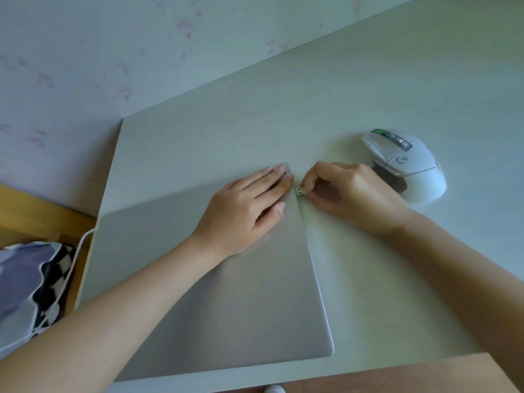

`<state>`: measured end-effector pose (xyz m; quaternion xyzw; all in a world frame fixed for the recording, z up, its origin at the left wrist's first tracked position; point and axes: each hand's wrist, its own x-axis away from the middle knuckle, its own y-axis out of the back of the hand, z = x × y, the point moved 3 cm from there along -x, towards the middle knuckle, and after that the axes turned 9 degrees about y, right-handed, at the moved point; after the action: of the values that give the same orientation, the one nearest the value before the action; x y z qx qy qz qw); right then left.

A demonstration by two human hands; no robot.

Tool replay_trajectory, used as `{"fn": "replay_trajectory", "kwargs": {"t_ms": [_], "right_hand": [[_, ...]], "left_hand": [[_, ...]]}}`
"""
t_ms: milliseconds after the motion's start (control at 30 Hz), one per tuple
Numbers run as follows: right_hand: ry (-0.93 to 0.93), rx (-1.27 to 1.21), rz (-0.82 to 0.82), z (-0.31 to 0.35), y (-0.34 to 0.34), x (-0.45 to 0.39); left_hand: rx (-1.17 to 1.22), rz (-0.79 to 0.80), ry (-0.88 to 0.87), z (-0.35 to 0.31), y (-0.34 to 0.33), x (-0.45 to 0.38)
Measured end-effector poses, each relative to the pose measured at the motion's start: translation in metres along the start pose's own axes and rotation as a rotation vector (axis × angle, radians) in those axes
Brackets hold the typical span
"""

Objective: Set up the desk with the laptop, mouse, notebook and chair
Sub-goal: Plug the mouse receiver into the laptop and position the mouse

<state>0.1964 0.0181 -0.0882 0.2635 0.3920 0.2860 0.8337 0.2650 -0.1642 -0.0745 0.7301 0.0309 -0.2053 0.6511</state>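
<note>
A closed silver laptop (175,268) lies flat on the white desk (368,89). My left hand (243,211) rests flat on the lid near its far right corner, fingers straight. Just right of that corner my right hand (348,194) pinches a small USB receiver (299,190), held close to the laptop's right edge. A white wireless mouse (408,163) with a green light sits on the desk just behind my right hand. No notebook or chair is in view.
A white cable (78,251) hangs off the desk's left edge. A patterned fabric item (25,282) lies lower left over a wooden surface (34,211). The flowered wall (85,52) borders the desk at the back. Brown floor (425,373) shows below the front edge.
</note>
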Motion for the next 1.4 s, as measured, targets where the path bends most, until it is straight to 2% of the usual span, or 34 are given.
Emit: {"fn": "replay_trajectory", "kwargs": {"t_ms": [433, 667, 800, 967, 1100, 1400], "right_hand": [[0.029, 0.075, -0.021, 0.004, -0.006, -0.005], [-0.077, -0.020, -0.064, 0.003, -0.010, -0.005], [-0.025, 0.316, -0.140, 0.016, -0.020, 0.007], [-0.125, 0.297, -0.159, 0.027, -0.027, 0.021], [-0.031, 0.397, -0.101, 0.036, -0.030, 0.018], [0.096, 0.473, -0.105, 0.038, -0.033, 0.018]], "left_hand": [[0.035, 0.000, 0.031, -0.002, -0.001, 0.001], [0.040, -0.010, 0.027, -0.002, -0.001, 0.001], [0.060, -0.028, 0.026, 0.000, -0.001, 0.001], [0.092, -0.053, 0.026, 0.002, -0.004, 0.001], [0.106, -0.071, 0.017, 0.002, -0.004, 0.001], [0.118, -0.108, 0.032, 0.002, -0.006, 0.000]]}}
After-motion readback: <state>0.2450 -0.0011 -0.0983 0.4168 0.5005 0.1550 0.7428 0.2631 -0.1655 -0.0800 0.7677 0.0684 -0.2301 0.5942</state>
